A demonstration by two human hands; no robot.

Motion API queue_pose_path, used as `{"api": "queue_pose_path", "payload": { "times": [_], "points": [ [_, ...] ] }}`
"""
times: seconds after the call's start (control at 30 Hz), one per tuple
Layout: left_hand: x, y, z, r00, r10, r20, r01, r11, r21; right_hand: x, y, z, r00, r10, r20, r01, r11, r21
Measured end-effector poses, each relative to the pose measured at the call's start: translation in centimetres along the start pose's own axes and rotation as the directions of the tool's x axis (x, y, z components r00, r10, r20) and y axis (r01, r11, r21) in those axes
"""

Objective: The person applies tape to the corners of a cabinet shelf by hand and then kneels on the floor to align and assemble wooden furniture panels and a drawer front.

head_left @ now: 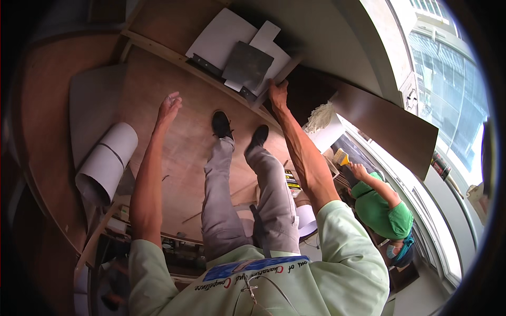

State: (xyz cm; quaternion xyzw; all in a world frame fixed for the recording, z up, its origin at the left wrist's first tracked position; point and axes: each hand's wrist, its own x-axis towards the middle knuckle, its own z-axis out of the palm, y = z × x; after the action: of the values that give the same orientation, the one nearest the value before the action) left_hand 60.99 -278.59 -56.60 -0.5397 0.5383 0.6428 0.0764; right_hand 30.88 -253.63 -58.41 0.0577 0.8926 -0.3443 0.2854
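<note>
My right hand is closed on the end of a narrow greyish board, fingers over its edge. Beside that board lie a dark grey square panel and several white sheets, overlapping behind a wooden strip. Out to the left, my left hand hangs above the brown wooden surface, touching nothing. Its fingers are curled in, and I see nothing in them.
A large rolled white sheet lies at the left. At the right, a person in green holds a wide paintbrush. A dark brown panel juts out near the window. My shoes stand on the wooden surface.
</note>
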Motion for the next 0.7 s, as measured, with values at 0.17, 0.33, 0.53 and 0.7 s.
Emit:
{"api": "queue_pose_path", "payload": {
  "times": [0.17,0.33,0.53,0.7],
  "points": [
    [3.0,3.9,1.4,0.985,0.152,-0.08,-0.13,0.964,0.232,0.1,-0.3,-0.4,0.946,0.126,0.298,-0.184,0.967,0.174],
    [8.9,9.9,3.7,0.811,0.507,-0.293,-0.336,0.813,0.475,0.1,-3.0,-0.5,0.842,0.387,0.376,-0.472,0.866,0.165],
    [18.1,10.2,1.5,0.904,0.414,-0.11,-0.295,0.788,0.541,0.7,-3.9,0.0,0.782,0.462,0.419,-0.537,0.84,0.076],
    [18.8,14.4,4.7,0.95,0.313,0.016,-0.289,0.856,0.428,1.8,-1.9,-0.1,0.794,0.442,0.417,-0.54,0.828,0.151]
  ]
}}
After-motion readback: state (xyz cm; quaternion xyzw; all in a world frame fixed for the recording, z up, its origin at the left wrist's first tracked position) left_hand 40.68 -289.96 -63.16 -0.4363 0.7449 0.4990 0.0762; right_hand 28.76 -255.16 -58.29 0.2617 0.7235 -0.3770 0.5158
